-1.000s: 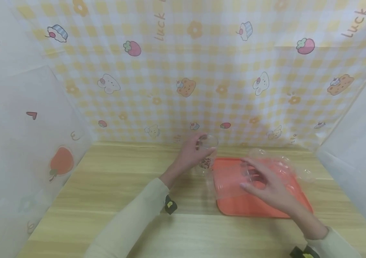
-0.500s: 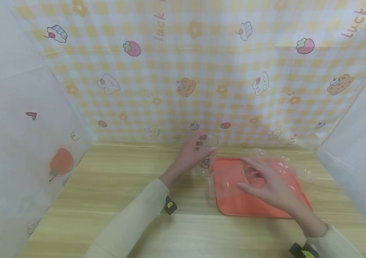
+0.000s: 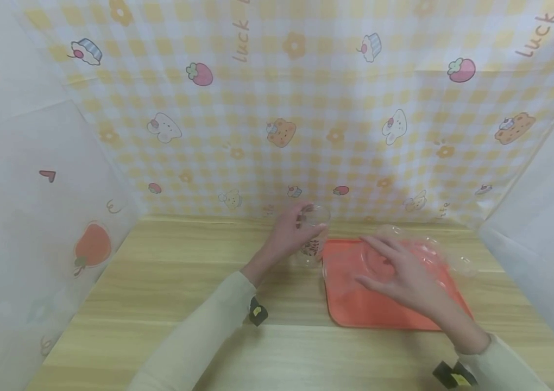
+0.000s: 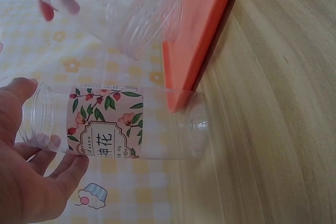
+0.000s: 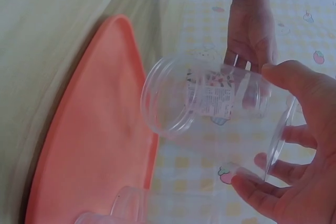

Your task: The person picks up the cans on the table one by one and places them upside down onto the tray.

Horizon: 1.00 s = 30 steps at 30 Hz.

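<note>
My left hand (image 3: pixel 290 234) grips a clear plastic jar (image 4: pixel 105 121) near its threaded top. The jar stands upright on the table, just left of the orange tray; its pink label bears flowers and writing. Above the tray, my right hand (image 3: pixel 406 277) holds a second clear jar (image 5: pixel 168 98) by its base end, thumb on one side and fingers on the other. This jar is tilted, with its threaded mouth pointing down toward the tray and no label visible on it. In the head view its transparent outline is hard to trace.
The orange tray (image 3: pixel 384 315) lies on the wooden table (image 3: pixel 199 304). Several clear round plastic pieces (image 3: pixel 428 247) sit on and around the tray's back right part. A checked cloth (image 3: pixel 277 98) hangs behind the table, with pale sheets at both sides.
My right hand has shifted slightly left, and its jar has swung from pointing leftward to tilting more downward over the tray. My left hand and the labelled jar stay in place.
</note>
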Each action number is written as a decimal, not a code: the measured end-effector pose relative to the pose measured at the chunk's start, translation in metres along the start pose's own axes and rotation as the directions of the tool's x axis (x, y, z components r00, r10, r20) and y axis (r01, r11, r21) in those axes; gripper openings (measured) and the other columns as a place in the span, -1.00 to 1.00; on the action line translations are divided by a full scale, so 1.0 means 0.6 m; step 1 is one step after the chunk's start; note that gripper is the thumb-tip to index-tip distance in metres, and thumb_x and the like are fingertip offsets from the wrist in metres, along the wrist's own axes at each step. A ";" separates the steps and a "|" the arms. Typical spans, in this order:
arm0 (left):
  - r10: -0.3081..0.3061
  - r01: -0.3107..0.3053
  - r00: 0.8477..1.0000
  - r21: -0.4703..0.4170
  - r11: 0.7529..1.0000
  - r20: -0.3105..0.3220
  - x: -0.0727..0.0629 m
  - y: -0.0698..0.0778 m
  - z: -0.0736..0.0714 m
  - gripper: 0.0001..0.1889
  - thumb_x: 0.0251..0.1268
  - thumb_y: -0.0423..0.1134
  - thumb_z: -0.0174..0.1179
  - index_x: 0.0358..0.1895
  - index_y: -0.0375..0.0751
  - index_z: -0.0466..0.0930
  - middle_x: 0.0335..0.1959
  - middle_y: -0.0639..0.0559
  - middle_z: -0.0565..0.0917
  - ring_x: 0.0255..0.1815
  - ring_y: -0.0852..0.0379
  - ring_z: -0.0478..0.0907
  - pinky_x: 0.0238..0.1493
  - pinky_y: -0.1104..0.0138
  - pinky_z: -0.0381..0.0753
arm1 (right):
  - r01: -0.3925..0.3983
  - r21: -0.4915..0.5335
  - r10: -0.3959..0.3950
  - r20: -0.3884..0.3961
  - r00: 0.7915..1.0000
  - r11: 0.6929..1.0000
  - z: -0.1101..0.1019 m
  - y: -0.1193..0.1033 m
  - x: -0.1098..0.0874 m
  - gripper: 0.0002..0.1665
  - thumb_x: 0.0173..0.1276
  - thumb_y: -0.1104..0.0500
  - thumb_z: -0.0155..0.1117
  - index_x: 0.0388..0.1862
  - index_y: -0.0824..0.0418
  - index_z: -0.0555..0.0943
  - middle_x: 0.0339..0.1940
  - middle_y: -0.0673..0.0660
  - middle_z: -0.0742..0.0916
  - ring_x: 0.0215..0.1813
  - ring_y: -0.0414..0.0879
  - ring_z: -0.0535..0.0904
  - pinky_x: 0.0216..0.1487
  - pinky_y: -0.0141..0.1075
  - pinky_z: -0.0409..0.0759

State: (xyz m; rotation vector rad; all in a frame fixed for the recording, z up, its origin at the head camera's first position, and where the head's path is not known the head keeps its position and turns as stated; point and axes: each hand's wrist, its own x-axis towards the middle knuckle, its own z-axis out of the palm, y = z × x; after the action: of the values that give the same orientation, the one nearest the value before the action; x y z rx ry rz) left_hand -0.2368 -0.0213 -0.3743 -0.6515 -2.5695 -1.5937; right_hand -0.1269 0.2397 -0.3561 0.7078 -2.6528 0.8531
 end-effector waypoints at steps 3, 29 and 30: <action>0.005 -0.005 1.000 0.003 1.000 -0.002 -0.001 0.000 -0.001 -0.30 0.30 0.02 0.39 0.43 -0.19 0.42 0.31 -0.02 0.54 0.18 -0.10 0.56 0.10 0.10 0.64 | 0.021 -0.037 -0.021 -0.011 1.000 0.999 0.001 -0.001 0.003 -0.08 0.13 -0.01 0.65 0.45 0.15 0.48 0.14 0.09 0.58 -0.03 -0.01 0.57 -0.14 0.00 0.67; 0.062 -0.062 0.998 0.014 0.998 -0.028 -0.006 -0.002 0.004 -0.30 0.33 0.06 0.35 0.42 -0.25 0.41 0.28 -0.06 0.56 0.17 -0.12 0.55 0.12 0.14 0.61 | -0.059 -0.194 0.063 0.017 0.998 0.979 0.013 -0.016 0.040 -0.04 0.14 -0.02 0.63 0.46 0.24 0.45 0.15 0.32 0.55 0.04 0.23 0.58 -0.08 0.15 0.66; 0.061 -0.060 0.998 0.017 0.998 -0.028 -0.005 -0.003 0.004 -0.29 0.33 0.06 0.35 0.42 -0.25 0.41 0.28 -0.06 0.56 0.17 -0.12 0.55 0.12 0.14 0.61 | -0.059 -0.195 0.064 0.020 0.998 0.979 0.014 -0.016 0.041 -0.04 0.14 -0.02 0.62 0.46 0.25 0.45 0.16 0.34 0.55 0.05 0.24 0.57 -0.07 0.16 0.65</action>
State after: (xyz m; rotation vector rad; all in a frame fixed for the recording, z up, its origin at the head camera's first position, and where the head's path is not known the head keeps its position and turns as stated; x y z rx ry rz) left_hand -0.2341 -0.0210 -0.3778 -0.6931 -2.5143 -1.5516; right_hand -0.1436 0.2189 -0.3485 0.5942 -2.7456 0.5919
